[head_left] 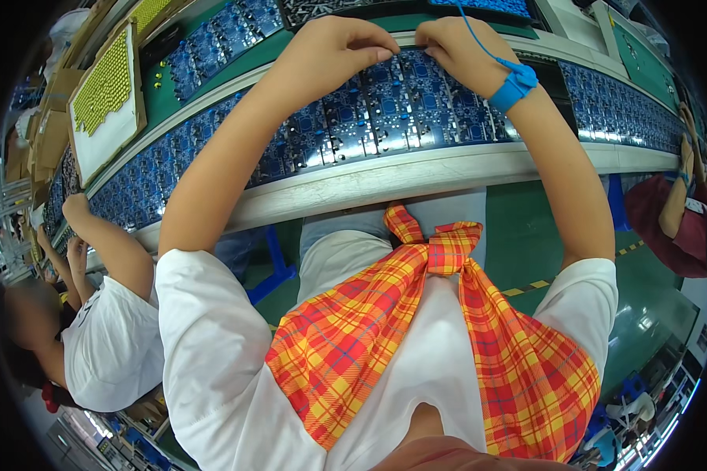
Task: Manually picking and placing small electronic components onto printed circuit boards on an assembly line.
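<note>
My left hand (339, 49) and my right hand (450, 43) are stretched out over a row of blue circuit boards (385, 118) lying on a long conveyor line. Both hands have their fingers pinched together close above the boards' far edge, almost touching each other. Whatever small part sits between the fingertips is too small to make out. A blue wrist strap (515, 85) with a thin blue cord wraps my right wrist. I wear a white shirt with an orange plaid scarf (416, 314).
The white front rail (416, 177) of the line runs left to right. A tray of yellow parts (106, 82) lies far left. Another person in white (110, 314) works at my left, a third person's arm (679, 188) at far right. Green floor below.
</note>
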Available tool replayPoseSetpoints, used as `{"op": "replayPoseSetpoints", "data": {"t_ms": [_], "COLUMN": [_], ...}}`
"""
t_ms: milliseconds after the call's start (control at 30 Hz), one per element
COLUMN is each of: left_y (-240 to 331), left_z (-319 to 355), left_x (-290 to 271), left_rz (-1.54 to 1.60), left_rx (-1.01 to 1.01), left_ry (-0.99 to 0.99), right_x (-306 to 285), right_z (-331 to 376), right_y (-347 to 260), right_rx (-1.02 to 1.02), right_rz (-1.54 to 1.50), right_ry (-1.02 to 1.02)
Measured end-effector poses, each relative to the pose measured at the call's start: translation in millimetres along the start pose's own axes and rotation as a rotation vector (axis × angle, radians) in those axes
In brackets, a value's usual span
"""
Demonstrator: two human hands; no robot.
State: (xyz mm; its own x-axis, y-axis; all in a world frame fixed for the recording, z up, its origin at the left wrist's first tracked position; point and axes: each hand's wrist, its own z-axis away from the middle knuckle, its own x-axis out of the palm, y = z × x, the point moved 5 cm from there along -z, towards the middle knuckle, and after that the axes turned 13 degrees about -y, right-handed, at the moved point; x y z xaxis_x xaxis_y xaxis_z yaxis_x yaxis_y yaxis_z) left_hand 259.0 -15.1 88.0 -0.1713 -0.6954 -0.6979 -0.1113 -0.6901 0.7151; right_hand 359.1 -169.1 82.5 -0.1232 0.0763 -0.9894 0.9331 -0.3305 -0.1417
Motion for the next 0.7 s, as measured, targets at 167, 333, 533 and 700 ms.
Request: {"op": "replayPoseSetpoints", "data": {"t_ms": [167,333,533,700], "left_y": [-6.1,-0.7,12.7,23.7], "left_z": [3.0,-5.8,-14.0,-16.8], "left_x": [0.4,7.8,19.1,24.3], "left_rz": [0.108,0.097,-0.176,-0.512], "left_rx": [0.004,-0.011,0.123,0.373], "left_ry": [-0.041,-0.073,-0.050,-0.015], "right_x": [-41.1,-24.3,-1.9,-3.2], "right_z": [-5.1,-23.0,-31.1,-24.7], "right_y": [9.2,102.1,131.0,131.4], "right_rx": [0.233,0.289,0.271,0.294], "right_rz": [-0.176,-0.142,-0.398,-0.602], "right_ry": [0.033,0.272,0.271,0.377]}}
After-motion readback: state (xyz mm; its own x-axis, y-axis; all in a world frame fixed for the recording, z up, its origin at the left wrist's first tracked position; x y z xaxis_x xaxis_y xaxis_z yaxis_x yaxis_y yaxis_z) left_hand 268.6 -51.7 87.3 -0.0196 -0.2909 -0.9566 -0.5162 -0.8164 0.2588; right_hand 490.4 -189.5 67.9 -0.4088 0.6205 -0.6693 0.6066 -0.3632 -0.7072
